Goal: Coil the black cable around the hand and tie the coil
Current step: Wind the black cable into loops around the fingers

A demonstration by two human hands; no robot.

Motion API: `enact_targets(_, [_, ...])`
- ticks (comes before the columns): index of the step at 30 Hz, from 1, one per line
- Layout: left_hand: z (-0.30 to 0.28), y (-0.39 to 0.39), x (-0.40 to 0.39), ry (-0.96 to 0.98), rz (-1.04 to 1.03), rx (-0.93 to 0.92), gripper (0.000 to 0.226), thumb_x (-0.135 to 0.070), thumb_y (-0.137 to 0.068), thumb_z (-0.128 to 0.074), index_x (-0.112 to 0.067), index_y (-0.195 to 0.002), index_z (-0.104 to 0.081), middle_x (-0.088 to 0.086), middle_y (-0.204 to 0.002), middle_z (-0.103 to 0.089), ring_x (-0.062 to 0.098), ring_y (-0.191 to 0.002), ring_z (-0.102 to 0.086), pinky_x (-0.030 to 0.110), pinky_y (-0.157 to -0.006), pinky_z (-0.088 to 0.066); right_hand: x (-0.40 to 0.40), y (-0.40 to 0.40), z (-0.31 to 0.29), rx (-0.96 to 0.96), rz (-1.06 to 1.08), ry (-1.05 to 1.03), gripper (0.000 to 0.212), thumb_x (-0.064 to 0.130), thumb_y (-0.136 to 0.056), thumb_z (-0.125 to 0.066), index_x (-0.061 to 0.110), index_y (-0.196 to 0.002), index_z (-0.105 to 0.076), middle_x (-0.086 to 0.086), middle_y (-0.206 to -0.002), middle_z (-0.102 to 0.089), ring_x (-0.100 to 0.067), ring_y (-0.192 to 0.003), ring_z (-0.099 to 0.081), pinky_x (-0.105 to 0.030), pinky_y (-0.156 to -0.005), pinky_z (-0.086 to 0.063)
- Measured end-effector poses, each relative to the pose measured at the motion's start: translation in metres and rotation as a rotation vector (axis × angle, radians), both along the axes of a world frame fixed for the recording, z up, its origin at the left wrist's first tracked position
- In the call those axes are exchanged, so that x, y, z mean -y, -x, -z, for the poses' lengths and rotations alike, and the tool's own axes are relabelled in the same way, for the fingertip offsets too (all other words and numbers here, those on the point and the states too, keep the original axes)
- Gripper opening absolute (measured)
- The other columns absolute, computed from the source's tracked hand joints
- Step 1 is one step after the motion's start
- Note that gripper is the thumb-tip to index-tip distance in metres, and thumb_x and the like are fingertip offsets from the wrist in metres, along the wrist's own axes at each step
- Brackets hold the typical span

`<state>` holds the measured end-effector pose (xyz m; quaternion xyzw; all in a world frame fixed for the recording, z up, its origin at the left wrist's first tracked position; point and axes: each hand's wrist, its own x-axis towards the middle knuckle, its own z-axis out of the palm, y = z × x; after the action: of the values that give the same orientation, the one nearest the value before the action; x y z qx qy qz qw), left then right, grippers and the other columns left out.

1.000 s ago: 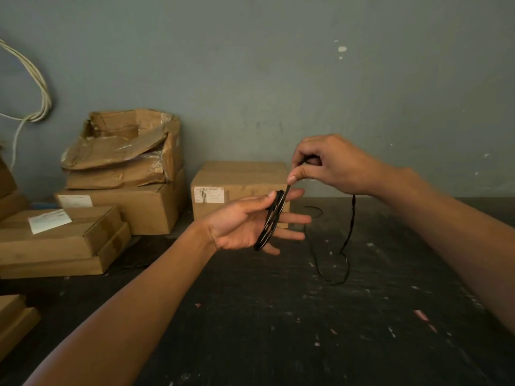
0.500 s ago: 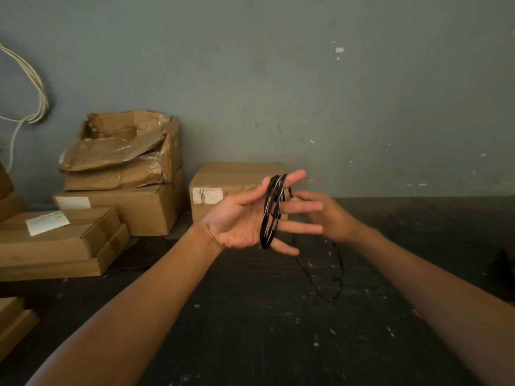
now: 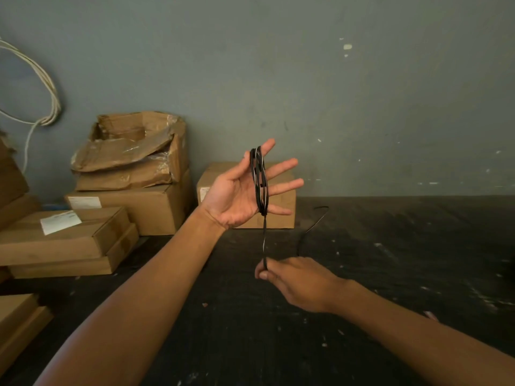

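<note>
My left hand is raised palm up with its fingers spread. The black cable is wound in several loops around those fingers, from index finger to little finger. One strand drops straight down from the coil to my right hand, which pinches it between thumb and fingers below the left hand. The loose tail of the cable runs off behind my right hand and curls on the dark floor.
Cardboard boxes are stacked along the wall at the left, one torn open on top. A single box stands behind my left hand. White cords hang on the grey wall. The dark floor spreads out to the right.
My right hand went from above the coil, round behind my left fingers, down to below them, pulling the strand taut. My left hand rose a little with another turn on it.
</note>
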<state>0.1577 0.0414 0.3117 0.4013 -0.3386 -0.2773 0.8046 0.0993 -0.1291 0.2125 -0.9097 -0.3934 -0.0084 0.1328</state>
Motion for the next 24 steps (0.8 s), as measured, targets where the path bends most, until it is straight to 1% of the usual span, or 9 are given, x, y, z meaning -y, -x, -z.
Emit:
enact_targets(3, [0.005, -0.005, -0.003, -0.013, -0.042, -0.026, 0.046, -0.045, -0.099, -0.031, -0.035, -0.143, -0.041, 0.013, -0.151, -0.04, 0.046, -0.136, -0.037, 0.076, -0.093, -0.032, -0.003, 0.008, -0.015, 0.104, -0.053, 0.005, 0.026, 0.042, -0.104, -0.027, 0.029, -0.116, -0.045, -0.001, -0.089, -0.063, -0.017, -0.074, -0.058, -0.04, -0.071, -0.051])
enact_targets(6, [0.012, -0.008, -0.004, -0.108, -0.117, -0.016, 0.045, -0.046, -0.101, -0.027, -0.039, -0.143, -0.04, 0.011, -0.15, -0.043, 0.043, -0.135, -0.042, 0.08, -0.097, -0.027, -0.005, 0.016, -0.032, 0.191, -0.082, 0.007, 0.024, 0.045, -0.103, -0.025, 0.029, -0.097, -0.042, 0.005, -0.077, -0.055, -0.011, -0.064, -0.052, -0.035, -0.063, -0.044])
enact_targets(10, [0.024, -0.009, -0.008, -0.211, -0.167, -0.058, 0.047, -0.047, -0.099, -0.03, -0.038, -0.144, -0.039, 0.013, -0.15, -0.044, 0.042, -0.135, -0.043, 0.071, -0.104, -0.029, -0.002, 0.019, -0.064, 0.275, -0.044, -0.058, 0.023, 0.045, -0.102, -0.031, 0.032, -0.084, -0.038, 0.013, -0.066, -0.042, -0.003, -0.055, -0.044, -0.026, -0.054, -0.035])
enact_targets(14, [0.037, -0.008, -0.013, -0.317, -0.233, -0.029, 0.046, -0.045, -0.102, -0.029, -0.035, -0.145, -0.042, 0.013, -0.141, -0.055, 0.036, -0.124, -0.056, 0.06, -0.098, -0.042, 0.01, 0.014, -0.101, 0.195, 0.008, -0.284, 0.023, 0.043, -0.097, -0.048, 0.035, -0.076, -0.05, 0.014, -0.056, -0.046, 0.0, -0.05, -0.047, -0.017, -0.046, -0.037])
enact_targets(17, [0.043, -0.007, -0.015, -0.371, -0.23, -0.04, 0.049, -0.044, -0.102, -0.027, -0.03, -0.148, -0.037, 0.012, -0.147, -0.049, 0.038, -0.131, -0.049, 0.072, -0.104, -0.028, 0.019, 0.004, -0.126, 0.115, 0.049, -0.411, 0.024, 0.041, -0.094, -0.055, 0.035, -0.071, -0.054, 0.013, -0.054, -0.053, -0.002, -0.045, -0.041, -0.018, -0.043, -0.034])
enact_targets(18, [0.043, -0.006, -0.015, -0.38, -0.219, -0.038, 0.051, -0.044, -0.101, -0.027, -0.029, -0.149, -0.035, 0.012, -0.149, -0.047, 0.038, -0.133, -0.047, 0.074, -0.105, -0.024, 0.022, 0.0, -0.133, 0.112, 0.063, -0.425, 0.023, 0.04, -0.094, -0.056, 0.033, -0.072, -0.055, 0.011, -0.055, -0.054, -0.002, -0.046, -0.04, -0.02, -0.044, -0.033])
enact_targets(20, [0.042, -0.003, -0.013, -0.38, -0.183, -0.022, 0.052, -0.044, -0.099, -0.032, -0.031, -0.149, -0.035, 0.013, -0.149, -0.046, 0.038, -0.134, -0.046, 0.074, -0.107, -0.021, 0.025, -0.007, -0.142, 0.096, 0.102, -0.426, 0.023, 0.039, -0.094, -0.057, 0.03, -0.072, -0.058, 0.006, -0.063, -0.059, -0.009, -0.055, -0.047, -0.037, -0.053, -0.043])
enact_targets(21, [0.04, -0.001, -0.012, -0.383, -0.162, -0.014, 0.053, -0.045, -0.097, -0.036, -0.032, -0.148, -0.037, 0.013, -0.149, -0.046, 0.038, -0.134, -0.046, 0.074, -0.107, -0.02, 0.026, -0.011, -0.145, 0.078, 0.117, -0.434, 0.023, 0.038, -0.093, -0.058, 0.029, -0.072, -0.059, 0.009, -0.064, -0.062, -0.013, -0.059, -0.052, -0.04, -0.058, -0.046])
enact_targets(24, [0.037, 0.003, -0.01, -0.422, -0.106, 0.01, 0.052, -0.047, -0.091, -0.047, -0.036, -0.142, -0.047, 0.012, -0.146, -0.051, 0.035, -0.133, -0.049, 0.075, -0.108, -0.013, 0.031, -0.022, -0.152, 0.041, 0.141, -0.473, 0.022, 0.039, -0.092, -0.061, 0.025, -0.075, -0.064, 0.019, -0.061, -0.067, -0.003, -0.064, -0.058, -0.037, -0.068, -0.049])
